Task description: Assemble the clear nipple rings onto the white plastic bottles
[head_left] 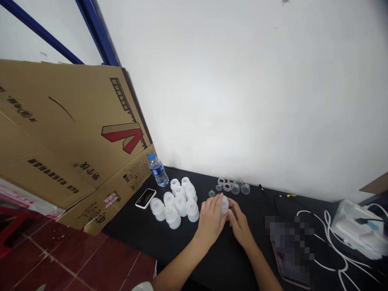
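Between my hands is a white plastic bottle with a pale, rounded top, held over the black table. My left hand wraps round its left side and covers most of it. From the right, my right hand grips it with bent fingers and thumb near the top. Just beyond lie several translucent rings and several clear domed caps. Small translucent flanged pieces lie close by. To the left, several white bottles stand upright in a group, their necks uncovered.
A water bottle and a white-edged phone are at the table's left. A dark tablet-like device, white cables and a white power strip lie right. A large cardboard box borders the left; a white wall stands behind.
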Tool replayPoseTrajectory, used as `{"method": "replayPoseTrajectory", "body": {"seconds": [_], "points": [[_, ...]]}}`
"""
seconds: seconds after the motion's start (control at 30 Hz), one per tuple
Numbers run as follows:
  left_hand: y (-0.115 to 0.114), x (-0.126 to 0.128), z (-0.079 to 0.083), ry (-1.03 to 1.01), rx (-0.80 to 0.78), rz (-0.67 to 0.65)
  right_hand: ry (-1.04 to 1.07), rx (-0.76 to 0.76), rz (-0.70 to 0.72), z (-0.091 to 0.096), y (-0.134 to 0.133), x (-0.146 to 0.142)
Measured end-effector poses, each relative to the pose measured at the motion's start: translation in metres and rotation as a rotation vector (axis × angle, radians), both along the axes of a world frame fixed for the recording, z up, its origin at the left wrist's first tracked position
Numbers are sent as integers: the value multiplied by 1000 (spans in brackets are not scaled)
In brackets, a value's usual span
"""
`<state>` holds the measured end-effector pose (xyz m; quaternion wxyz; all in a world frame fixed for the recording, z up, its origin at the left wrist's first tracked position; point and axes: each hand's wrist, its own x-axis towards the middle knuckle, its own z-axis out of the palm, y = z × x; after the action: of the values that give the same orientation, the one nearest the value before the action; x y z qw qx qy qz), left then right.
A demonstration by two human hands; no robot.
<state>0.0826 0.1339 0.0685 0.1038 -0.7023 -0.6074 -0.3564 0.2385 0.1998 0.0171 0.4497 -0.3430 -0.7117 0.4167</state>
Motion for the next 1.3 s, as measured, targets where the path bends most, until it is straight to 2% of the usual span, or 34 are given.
{"method": "replayPoseTrajectory", "body": {"seconds": [0.17,0.43,0.73,0.87,0.93,1.03,1.1,1.13,1.23,1.3], "points": [[-21,2,21,185,-68,123,-41,-69,112,5,-4,-3],[-18,-23,53,247,-75,193,-83,-70,43,4,-2,-4],[-11,-54,60,247,-139,289,-87,-43,-151,4,7,2],[-13,-56,66,279,-67,317,-66,-51,-181,0,9,3],[-16,-49,68,262,-5,288,-64,-48,-179,-2,10,2],[-16,-32,58,221,13,83,-78,-38,-177,-2,10,2],[-11,-20,39,189,-52,-104,-83,-26,-180,-1,10,2],[-6,-15,27,164,-84,-152,-85,-19,-182,-1,10,2],[17,-5,-8,123,-143,-81,-90,-5,-194,1,11,3],[34,-4,-23,133,-175,8,-85,-4,-205,1,11,4]]}}
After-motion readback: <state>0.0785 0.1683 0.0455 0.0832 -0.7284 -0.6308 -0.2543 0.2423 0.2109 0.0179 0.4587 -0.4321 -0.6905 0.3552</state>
